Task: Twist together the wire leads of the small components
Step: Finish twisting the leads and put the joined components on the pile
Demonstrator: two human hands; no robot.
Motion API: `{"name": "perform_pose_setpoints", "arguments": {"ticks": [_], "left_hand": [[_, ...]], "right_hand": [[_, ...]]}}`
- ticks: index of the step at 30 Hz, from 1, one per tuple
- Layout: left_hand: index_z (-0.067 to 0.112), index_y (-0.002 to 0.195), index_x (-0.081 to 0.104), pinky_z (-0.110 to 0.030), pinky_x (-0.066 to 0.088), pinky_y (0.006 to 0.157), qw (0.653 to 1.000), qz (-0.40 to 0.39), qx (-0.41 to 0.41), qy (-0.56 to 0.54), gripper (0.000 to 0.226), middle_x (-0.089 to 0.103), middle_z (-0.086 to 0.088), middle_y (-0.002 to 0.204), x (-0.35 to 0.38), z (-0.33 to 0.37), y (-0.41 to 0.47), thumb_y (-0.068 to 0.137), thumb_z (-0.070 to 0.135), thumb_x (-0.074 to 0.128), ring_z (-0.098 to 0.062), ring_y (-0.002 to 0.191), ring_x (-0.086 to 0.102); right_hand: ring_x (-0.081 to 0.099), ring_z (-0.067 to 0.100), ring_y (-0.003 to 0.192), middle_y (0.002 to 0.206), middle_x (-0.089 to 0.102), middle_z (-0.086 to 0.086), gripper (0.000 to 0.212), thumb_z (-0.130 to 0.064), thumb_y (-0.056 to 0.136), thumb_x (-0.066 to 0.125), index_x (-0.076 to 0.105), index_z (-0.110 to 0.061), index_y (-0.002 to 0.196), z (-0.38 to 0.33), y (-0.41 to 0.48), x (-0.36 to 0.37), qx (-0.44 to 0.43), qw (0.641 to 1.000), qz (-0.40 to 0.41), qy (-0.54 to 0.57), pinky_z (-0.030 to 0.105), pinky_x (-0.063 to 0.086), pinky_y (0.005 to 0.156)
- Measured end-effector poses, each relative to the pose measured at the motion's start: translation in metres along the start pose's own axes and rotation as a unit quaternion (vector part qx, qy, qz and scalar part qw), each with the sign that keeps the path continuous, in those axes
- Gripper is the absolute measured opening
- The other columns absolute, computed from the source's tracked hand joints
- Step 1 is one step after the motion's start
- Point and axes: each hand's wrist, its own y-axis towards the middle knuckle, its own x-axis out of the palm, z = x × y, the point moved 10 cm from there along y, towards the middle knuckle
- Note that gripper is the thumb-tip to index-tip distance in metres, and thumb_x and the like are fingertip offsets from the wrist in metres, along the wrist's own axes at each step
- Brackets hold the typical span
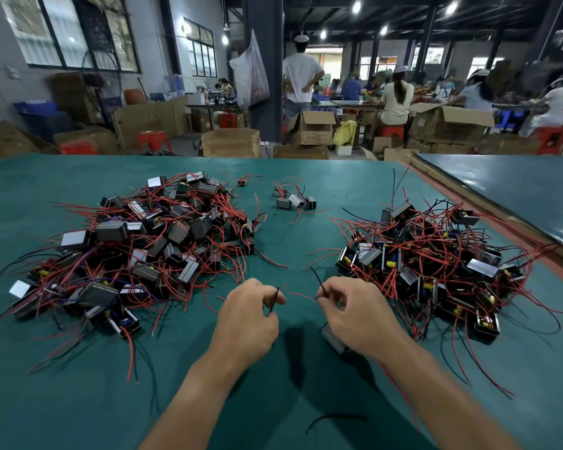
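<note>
Left hand [251,311] pinches one black lead [274,298], near upright, in a narrow grip; right hand [351,311] pinches a second black lead [316,280], leaning left. Their tips stand apart; they likely need bringing inward to cross.

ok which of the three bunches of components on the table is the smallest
The far cluster in the middle, just a handful of pieces; the left pile and the right pile each hold many more.

Both forearms [189,394] reach in from 6 o'clock, knuckles up. The left hand [251,306] pinches a black lead [273,302] with curled fingers; the right hand [351,310], apart at its 3 o'clock, pinches a second lead [317,282].
</note>
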Motion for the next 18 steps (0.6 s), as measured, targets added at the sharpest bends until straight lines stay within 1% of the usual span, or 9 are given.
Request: {"name": "perform_pose_setpoints", "arguments": {"ticks": [2,4,6,7,9,12,15,16,18], "left_hand": [[0.022,0.094,0.075,-0.03,0.049,0.071,1.0,-0.003,0.016,-0.009,0.037,0.056,0.01,0.075,-0.001,0.003,0.001,0.071,-0.003,0.061,-0.012,0.069,0.052],[0.022,0.092,0.076,-0.025,0.048,0.066,1.0,-0.01,0.011,-0.021,0.035,0.059,0.012,0.067,0.001,0.003,0.001,0.071,-0.001,0.061,-0.009,0.062,0.053],[0.026,0.085,0.075,-0.021,0.047,0.061,0.999,-0.012,-0.01,-0.049,0.019,0.06,0.019,0.056,0.003,0.0,0.001,0.078,0.011,0.065,-0.004,0.053,0.054],[0.026,0.08,0.073,-0.021,0.048,0.06,0.998,-0.016,-0.014,-0.061,0.011,0.061,0.021,0.055,0.005,0.0,0.001,0.081,0.018,0.066,-0.002,0.05,0.055],[0.023,0.078,0.07,-0.025,0.052,0.061,0.997,-0.028,-0.003,-0.071,0.011,0.067,0.02,0.061,0.009,0.003,0.001,0.087,0.027,0.064,0.001,0.051,0.057],[0.028,0.093,0.07,-0.023,0.046,0.055,0.994,-0.039,0.003,-0.106,0.01,0.073,0.013,0.069,0.012,0.005,0.0,0.092,0.024,0.061,0.006,0.044,0.05],[0.037,0.107,0.065,-0.012,0.036,0.048,0.989,-0.036,0.001,-0.146,0.021,0.074,0.009,0.07,0.012,0.004,0.0,0.094,0.02,0.06,0.007,0.04,0.047],[0.037,0.107,0.065,-0.011,0.035,0.046,0.987,-0.035,-0.002,-0.159,0.022,0.074,0.008,0.07,0.013,0.003,0.0,0.094,0.02,0.059,0.005,0.04,0.047],[0.035,0.106,0.066,-0.014,0.036,0.047,0.985,-0.036,-0.01,-0.17,0.018,0.074,0.01,0.07,0.014,0.003,0.0,0.095,0.023,0.059,0.002,0.039,0.044]], "right_hand": [[0.049,0.0,0.054,0.064,0.056,-0.018,0.016,-0.015,0.085,0.061,0.059,-0.028,0.076,0.001,-0.001,0.002,0.004,1.0,-0.002,0.018,0.012,0.032,0.053],[0.048,0.004,0.051,0.067,0.059,-0.017,0.015,-0.016,0.085,0.06,0.058,-0.03,0.079,-0.003,-0.001,0.006,-0.005,0.999,-0.014,0.03,0.013,0.034,0.051],[0.052,0.01,0.053,0.068,0.063,-0.008,0.01,-0.025,0.088,0.058,0.057,-0.027,0.078,-0.007,0.0,0.009,-0.01,0.999,-0.022,0.038,0.027,0.046,0.056],[0.055,0.015,0.056,0.066,0.064,-0.005,0.015,-0.03,0.09,0.057,0.057,-0.025,0.076,-0.009,-0.001,0.01,-0.011,0.999,-0.024,0.041,0.032,0.049,0.059],[0.055,0.016,0.054,0.062,0.064,-0.002,0.025,-0.033,0.093,0.056,0.058,-0.02,0.072,-0.013,-0.003,0.011,-0.017,0.999,-0.032,0.038,0.033,0.047,0.056],[0.053,0.018,0.05,0.057,0.062,0.001,0.032,-0.031,0.092,0.055,0.058,-0.012,0.066,-0.014,-0.005,0.015,-0.013,0.999,-0.05,0.008,0.035,0.045,0.052],[0.057,0.022,0.052,0.057,0.066,0.002,0.022,-0.025,0.092,0.053,0.06,-0.016,0.073,-0.012,-0.005,0.02,-0.005,0.997,-0.075,0.023,0.037,0.051,0.056],[0.058,0.02,0.051,0.057,0.067,0.0,0.016,-0.023,0.092,0.052,0.061,-0.02,0.08,-0.012,-0.005,0.022,-0.002,0.996,-0.083,0.032,0.035,0.052,0.056],[0.059,0.015,0.05,0.057,0.068,-0.006,0.012,-0.023,0.092,0.051,0.061,-0.027,0.086,-0.013,-0.007,0.024,0.0,0.994,-0.096,0.044,0.032,0.053,0.056]]}}
